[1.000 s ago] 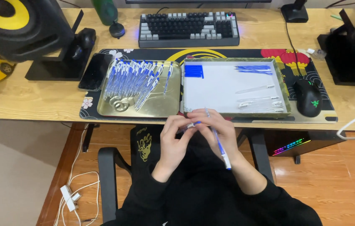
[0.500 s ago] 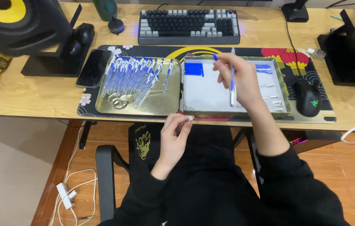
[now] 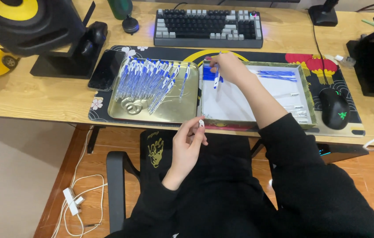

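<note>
The right hand [image 3: 229, 70] is stretched out over the white tray [image 3: 251, 118], and its fingers pinch a pen [image 3: 216, 78] near the top end, so the pen hangs almost upright, with the lower tip just above the tray floor. Just beside these fingers, at the near corner of the tray, lies a small heap of blue parts [image 3: 209, 74]; farther from them, at the far side of the same tray, are thin blue refills [image 3: 276, 75] and some small white pieces [image 3: 299, 113]. The left hand [image 3: 189, 147] stays low in front of the desk [image 3: 41, 99], and its thumb and forefinger are pressed on a small white cap [image 3: 201, 123]. Beyond the left fingers stands the gold tray [image 3: 169, 115] with many pens [image 3: 149, 81] of the same kind. I judge the pen to be light, stiff and smooth plastic, so it can slip or turn when it is held only at the end; a pinch at the middle of the barrel would be more sure. The cap is very small and light, easy to drop, and only fingertips can hold it.
</note>
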